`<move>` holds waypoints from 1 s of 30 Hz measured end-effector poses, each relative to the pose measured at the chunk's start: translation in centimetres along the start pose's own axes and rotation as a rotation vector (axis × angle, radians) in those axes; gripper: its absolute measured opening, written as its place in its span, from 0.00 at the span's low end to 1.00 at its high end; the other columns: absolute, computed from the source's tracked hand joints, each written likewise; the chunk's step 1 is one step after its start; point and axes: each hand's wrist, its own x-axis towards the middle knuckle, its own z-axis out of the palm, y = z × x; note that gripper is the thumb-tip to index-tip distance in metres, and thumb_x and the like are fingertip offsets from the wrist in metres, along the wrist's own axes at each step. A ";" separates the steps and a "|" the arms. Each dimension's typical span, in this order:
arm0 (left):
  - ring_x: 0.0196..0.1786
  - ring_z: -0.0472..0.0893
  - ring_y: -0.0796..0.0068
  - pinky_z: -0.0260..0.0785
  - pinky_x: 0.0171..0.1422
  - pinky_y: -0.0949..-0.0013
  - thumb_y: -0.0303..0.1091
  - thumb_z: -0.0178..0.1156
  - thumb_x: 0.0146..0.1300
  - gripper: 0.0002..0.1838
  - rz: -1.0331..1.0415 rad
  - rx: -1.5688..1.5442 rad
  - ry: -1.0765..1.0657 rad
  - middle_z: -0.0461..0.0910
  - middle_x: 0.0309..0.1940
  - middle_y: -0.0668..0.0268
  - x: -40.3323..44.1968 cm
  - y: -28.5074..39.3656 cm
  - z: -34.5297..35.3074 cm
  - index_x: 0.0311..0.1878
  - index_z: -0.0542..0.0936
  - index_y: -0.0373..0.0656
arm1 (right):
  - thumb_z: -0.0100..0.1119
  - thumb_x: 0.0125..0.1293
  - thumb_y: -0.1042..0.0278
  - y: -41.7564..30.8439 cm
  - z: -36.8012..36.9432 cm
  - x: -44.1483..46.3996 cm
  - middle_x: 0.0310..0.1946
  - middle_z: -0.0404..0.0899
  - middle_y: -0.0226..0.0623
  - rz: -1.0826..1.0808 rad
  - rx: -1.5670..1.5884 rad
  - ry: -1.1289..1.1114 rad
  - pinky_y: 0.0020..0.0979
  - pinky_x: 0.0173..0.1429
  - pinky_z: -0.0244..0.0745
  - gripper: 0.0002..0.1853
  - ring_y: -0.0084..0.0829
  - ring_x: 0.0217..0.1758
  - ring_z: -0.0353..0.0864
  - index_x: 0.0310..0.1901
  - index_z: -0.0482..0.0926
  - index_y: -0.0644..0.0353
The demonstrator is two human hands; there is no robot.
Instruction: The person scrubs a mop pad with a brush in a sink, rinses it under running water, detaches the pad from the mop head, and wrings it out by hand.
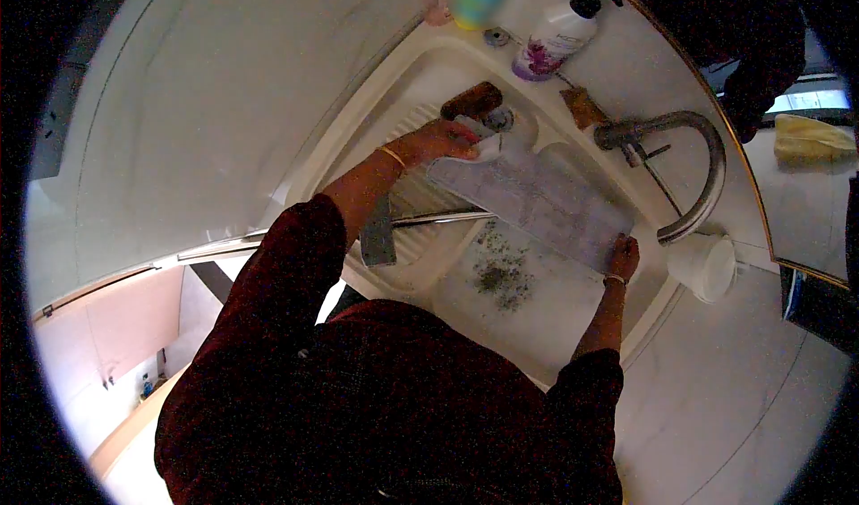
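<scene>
A long, pale greyish-lilac mop pad (546,196) stretches across the sink between my two hands, above the basin. My left hand (452,138), closed, grips its upper left end, with a small red patch at the fingers that I cannot make out. My right hand (624,254) is closed on the pad's lower right corner. Below the pad, dark wet debris (501,277) lies scattered over the white basin (546,326). Just beyond my left hand is a brown block-like object (472,101). A grey strip (378,237) rests on the ribbed drainboard below my left forearm.
A curved metal faucet (711,161) rises at the right, beside a white tub (707,268). A pump bottle (555,44) and a blurred yellow-and-blue bottle (480,0) stand behind the sink. A yellow cloth (812,140) lies far right. A metal bar (443,219) crosses the drainboard.
</scene>
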 end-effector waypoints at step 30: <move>0.39 0.74 0.71 0.67 0.45 0.65 0.40 0.54 0.59 0.14 0.014 -0.871 0.223 0.76 0.36 0.65 -0.5 -0.4 1.3 0.40 0.75 0.39 | 0.54 0.60 0.59 2.3 0.1 0.2 0.24 0.69 0.27 0.134 0.138 0.091 0.26 0.35 0.61 0.12 0.23 0.29 0.63 0.28 0.73 0.61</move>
